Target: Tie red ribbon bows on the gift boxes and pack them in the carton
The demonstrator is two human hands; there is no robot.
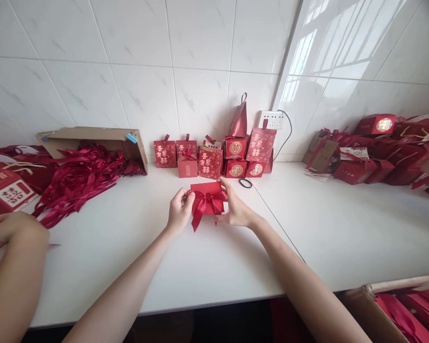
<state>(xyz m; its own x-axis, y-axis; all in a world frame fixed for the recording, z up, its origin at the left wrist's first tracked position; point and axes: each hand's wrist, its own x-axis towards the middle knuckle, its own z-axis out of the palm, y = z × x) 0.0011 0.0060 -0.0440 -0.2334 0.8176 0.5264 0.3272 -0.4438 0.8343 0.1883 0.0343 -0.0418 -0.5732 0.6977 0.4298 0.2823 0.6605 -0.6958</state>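
A small red gift box with a shiny red ribbon bow on its front is between my hands, just above or on the white table. My left hand is closed at the box's left side, with thumb and fingertip pinching the bow's left loop. On the right side, my right hand grips the box, thumb low and fingers near the upper corner. One ribbon tail hangs down at the front left. The fingertips behind the box are partly hidden.
Several red gift boxes stand along the tiled wall near a black ring and power strip. Red ribbons spill from a cardboard box. Another person's arm is at left. More boxes lie right; an open carton sits lower right.
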